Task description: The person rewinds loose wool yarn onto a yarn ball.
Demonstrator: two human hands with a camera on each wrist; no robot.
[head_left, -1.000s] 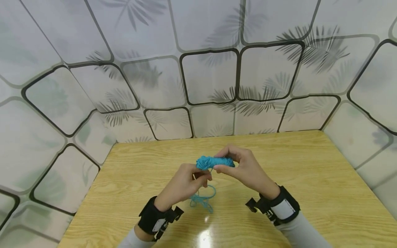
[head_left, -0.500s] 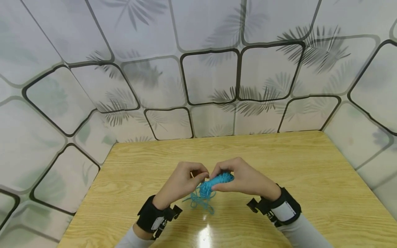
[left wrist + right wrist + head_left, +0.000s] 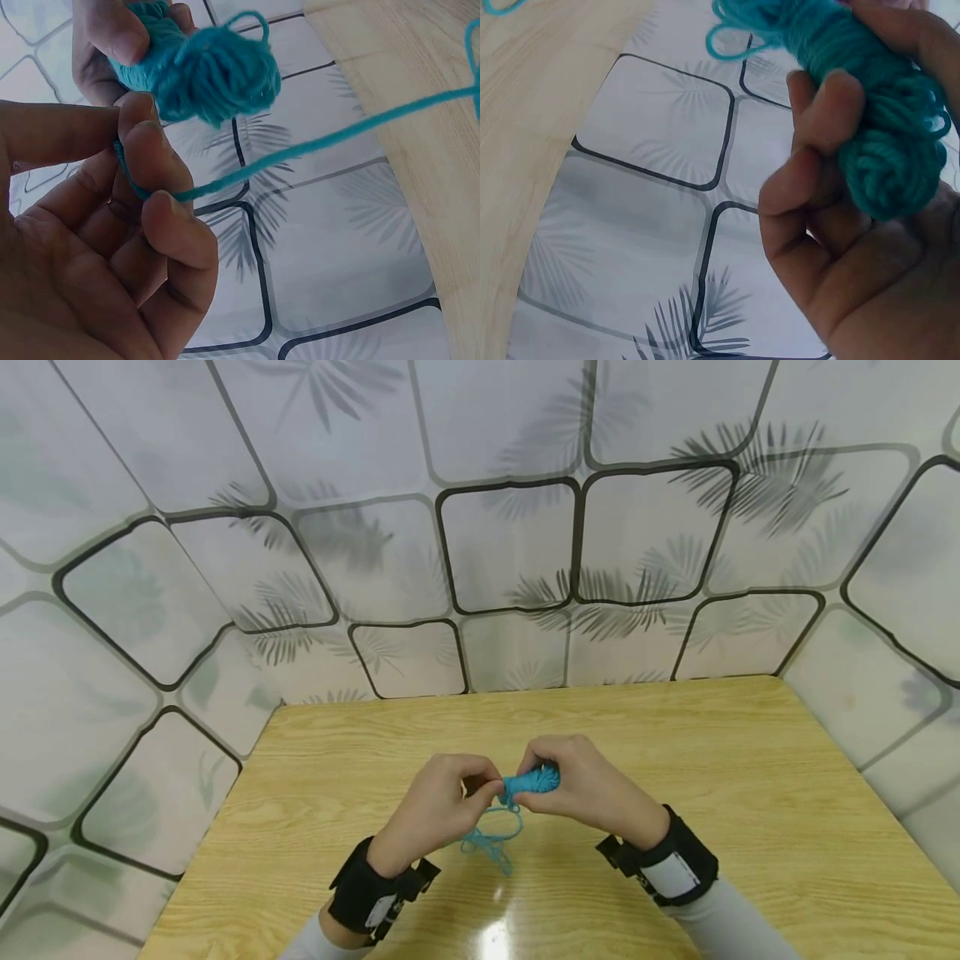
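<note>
A small skein of turquoise yarn (image 3: 534, 782), wound tightly round its middle with looped ends, is held up over the table. My right hand (image 3: 581, 781) grips it between thumb and fingers; the right wrist view shows the bundle (image 3: 892, 142) lying along the curled fingers. Close beside its left end, my left hand (image 3: 450, 793) pinches a strand of the yarn between thumb and forefinger. In the left wrist view that strand (image 3: 322, 146) passes over the other fingers and stretches off to the right. Loose yarn (image 3: 487, 843) lies in loops on the table below the hands.
A light wooden table (image 3: 675, 735) spreads beneath both hands. Patterned panels with leaf prints (image 3: 510, 552) stand along its back and sides. Each wrist wears a black strap (image 3: 678, 860) with a small camera mount.
The skein was held higher and level, then dipped with its left end down, and is now raised slightly again and turned. My left hand has stayed beside it, pinching near its left end.
</note>
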